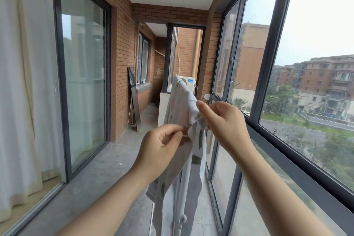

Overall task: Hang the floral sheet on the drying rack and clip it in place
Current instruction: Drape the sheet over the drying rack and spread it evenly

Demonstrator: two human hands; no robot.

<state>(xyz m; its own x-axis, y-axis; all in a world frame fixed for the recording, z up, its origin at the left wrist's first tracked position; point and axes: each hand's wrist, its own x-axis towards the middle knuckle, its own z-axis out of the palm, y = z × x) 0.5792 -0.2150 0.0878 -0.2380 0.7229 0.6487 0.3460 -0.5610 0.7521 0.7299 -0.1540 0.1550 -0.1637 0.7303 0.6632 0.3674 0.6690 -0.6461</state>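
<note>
Sheet [182, 105] hangs over the rack [179, 214], near corner pinched by left hand [161, 145] and right hand [224, 120], both grasping cloth; step looks like straightening the edge, and with no clip in view, clipping next likely means freeing one hand to fetch one.

The picture is bright. Soft daylight comes in through the big window [268, 67], and the sky [321, 15] in it is plain white all over. Close to the window, the right hand [226, 120] and the sheet [183, 109] are evenly lit, with only faint shadows. Far across from the window, the glass door [84, 82] shows pale reflections and the curtain [23, 82] looks washed out. The window's straight bars lean and bend near the picture's edge. The houses [316, 78] seen through the window look hazy and soft. The sheet's pattern is a little blurry.
</note>
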